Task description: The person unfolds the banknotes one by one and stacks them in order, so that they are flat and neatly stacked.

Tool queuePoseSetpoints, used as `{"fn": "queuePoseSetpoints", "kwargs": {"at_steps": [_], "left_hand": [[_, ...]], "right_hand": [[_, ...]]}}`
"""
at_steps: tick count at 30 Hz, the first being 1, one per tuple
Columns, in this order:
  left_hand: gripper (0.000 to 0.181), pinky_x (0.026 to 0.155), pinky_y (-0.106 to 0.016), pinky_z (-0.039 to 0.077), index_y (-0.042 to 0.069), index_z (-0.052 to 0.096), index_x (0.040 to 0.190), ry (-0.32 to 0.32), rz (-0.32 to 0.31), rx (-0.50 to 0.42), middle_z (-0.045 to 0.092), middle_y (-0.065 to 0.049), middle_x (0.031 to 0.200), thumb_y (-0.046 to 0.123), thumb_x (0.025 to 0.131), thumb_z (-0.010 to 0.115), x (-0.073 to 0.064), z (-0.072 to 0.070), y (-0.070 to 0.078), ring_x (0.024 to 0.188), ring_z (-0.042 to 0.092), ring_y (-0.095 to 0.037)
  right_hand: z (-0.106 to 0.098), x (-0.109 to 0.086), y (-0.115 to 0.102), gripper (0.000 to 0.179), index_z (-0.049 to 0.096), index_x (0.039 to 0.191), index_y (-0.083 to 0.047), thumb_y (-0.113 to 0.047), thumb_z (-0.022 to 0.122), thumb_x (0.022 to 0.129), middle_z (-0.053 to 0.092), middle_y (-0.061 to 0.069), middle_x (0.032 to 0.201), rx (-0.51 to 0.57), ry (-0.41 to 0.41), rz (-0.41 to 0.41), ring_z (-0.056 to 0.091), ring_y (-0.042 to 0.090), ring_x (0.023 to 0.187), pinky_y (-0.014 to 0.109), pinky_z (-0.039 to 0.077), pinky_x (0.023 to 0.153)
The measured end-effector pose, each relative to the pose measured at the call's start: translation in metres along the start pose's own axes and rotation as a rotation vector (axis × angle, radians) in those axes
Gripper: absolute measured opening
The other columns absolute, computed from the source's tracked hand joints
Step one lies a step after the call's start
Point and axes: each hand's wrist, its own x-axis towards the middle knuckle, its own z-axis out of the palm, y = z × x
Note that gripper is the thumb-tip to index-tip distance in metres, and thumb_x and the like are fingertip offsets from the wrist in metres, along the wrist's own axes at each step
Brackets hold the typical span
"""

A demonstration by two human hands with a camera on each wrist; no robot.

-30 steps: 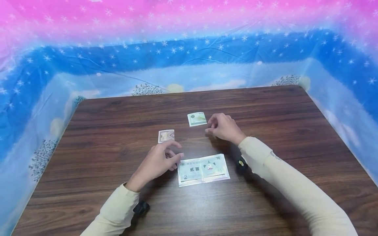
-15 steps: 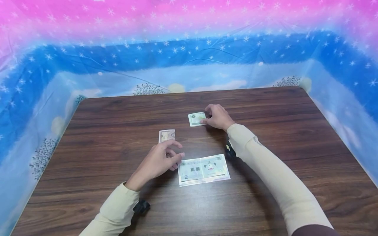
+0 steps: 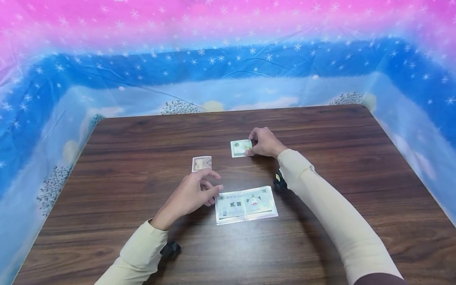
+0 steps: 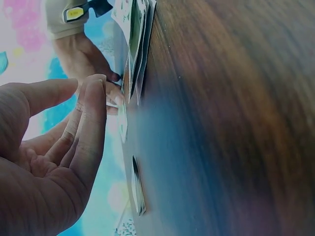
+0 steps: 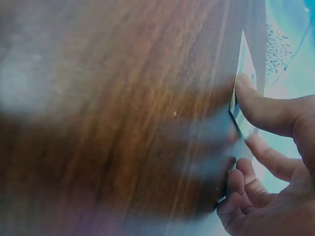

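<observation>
My right hand [image 3: 265, 142] pinches the right edge of a small green folded banknote [image 3: 239, 148]. In the right wrist view, its thumb lies on the green banknote [image 5: 248, 73] and the index finger is at the near edge. My left hand [image 3: 190, 194] hovers with loosely bent fingers, holding nothing, at the left end of a stack of pale green banknotes [image 3: 246, 206] marked 2. Just beyond it lies a small brownish folded banknote [image 3: 202, 163], partly covered by that hand. The left wrist view shows the stack [image 4: 138, 49] edge-on, past the left fingers.
All the notes are on a dark brown wood-grain table [image 3: 142, 138]. A pink and blue snowflake-patterned cloth [image 3: 228, 59] hangs around the table's far and side edges.
My right hand has moved left onto the green folded banknote, then shifted it slightly right and nearer. My left hand and the stack stay in place.
</observation>
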Motion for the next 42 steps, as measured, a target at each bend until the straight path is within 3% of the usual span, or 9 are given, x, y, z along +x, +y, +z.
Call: {"fn": "queuePoseSetpoints", "kwargs": {"at_steps": [4,9,16,20,22,27,29,33,42], "left_hand": [[0.035,0.058,-0.038,0.061,0.001,0.06,0.127,0.001,-0.003,0.013,0.073,-0.009,0.078,0.012,0.096,0.071,0.001,0.0,0.0,0.063,0.07,-0.023],[0.039,0.059,-0.039,0.06,0.004,0.059,0.13,0.034,0.003,0.038,0.075,-0.008,0.086,0.014,0.095,0.072,0.002,0.001,0.001,0.064,0.07,-0.022],[0.042,0.086,-0.038,0.059,0.004,0.059,0.134,0.145,0.076,0.044,0.072,-0.012,0.114,0.011,0.095,0.072,0.005,0.003,0.002,0.096,0.071,-0.022],[0.048,0.098,-0.039,0.056,0.0,0.052,0.142,0.172,0.09,-0.041,0.062,-0.022,0.133,0.007,0.097,0.068,0.008,0.006,0.004,0.114,0.067,-0.031],[0.05,0.099,-0.038,0.055,-0.001,0.049,0.145,0.171,0.063,-0.136,0.059,-0.023,0.138,0.006,0.098,0.066,0.01,0.006,0.005,0.118,0.064,-0.034],[0.045,0.096,-0.038,0.057,-0.008,0.048,0.143,0.113,-0.098,-0.524,0.059,-0.028,0.135,0.004,0.101,0.059,0.015,0.007,0.009,0.113,0.067,-0.034],[0.041,0.092,-0.038,0.059,-0.01,0.05,0.14,0.093,-0.16,-0.616,0.061,-0.029,0.13,0.002,0.102,0.057,0.015,0.006,0.01,0.105,0.069,-0.03],[0.037,0.089,-0.037,0.06,-0.013,0.052,0.136,0.083,-0.208,-0.668,0.063,-0.029,0.125,-0.001,0.101,0.057,0.014,0.006,0.012,0.097,0.072,-0.024],[0.041,0.092,-0.04,0.059,-0.012,0.05,0.137,0.038,-0.15,-0.701,0.062,-0.03,0.127,0.002,0.1,0.06,0.011,0.01,0.018,0.1,0.071,-0.026]], "right_hand": [[0.0,-0.005,-0.001,0.039,0.054,0.114,0.001,-0.011,0.081,0.087,0.057,0.013,0.102,0.08,0.048,0.014,0.051,0.027,0.091,0.039,0.046,0.085],[-0.002,-0.014,-0.005,0.022,0.057,0.108,0.003,-0.001,0.072,0.092,0.06,0.012,0.092,0.237,0.106,-0.006,0.063,0.023,0.077,0.035,0.059,0.073],[-0.01,-0.036,-0.021,0.019,0.057,0.104,0.002,0.003,0.071,0.091,0.062,0.015,0.089,0.371,0.117,-0.075,0.068,0.027,0.072,0.042,0.064,0.071],[-0.009,-0.054,-0.03,0.018,0.057,0.103,0.002,0.004,0.071,0.092,0.064,0.016,0.089,0.422,0.094,-0.128,0.069,0.029,0.073,0.044,0.063,0.071],[-0.006,-0.063,-0.034,0.019,0.057,0.103,0.002,0.005,0.071,0.091,0.064,0.015,0.088,0.454,0.073,-0.147,0.068,0.028,0.072,0.042,0.064,0.07],[0.004,-0.082,-0.04,0.022,0.058,0.103,0.003,0.009,0.072,0.088,0.064,0.014,0.088,0.558,0.0,-0.165,0.067,0.024,0.071,0.042,0.064,0.069],[0.008,-0.088,-0.042,0.024,0.057,0.105,0.004,0.01,0.073,0.087,0.065,0.015,0.088,0.603,-0.027,-0.159,0.068,0.024,0.071,0.046,0.063,0.071],[0.014,-0.097,-0.043,0.028,0.056,0.109,0.007,0.008,0.074,0.087,0.068,0.017,0.089,0.665,-0.03,-0.142,0.069,0.024,0.07,0.049,0.063,0.072],[0.027,-0.104,-0.038,0.02,0.064,0.103,0.005,-0.001,0.077,0.088,0.073,0.017,0.093,0.656,0.096,-0.091,0.072,0.024,0.073,0.042,0.064,0.07]]}}
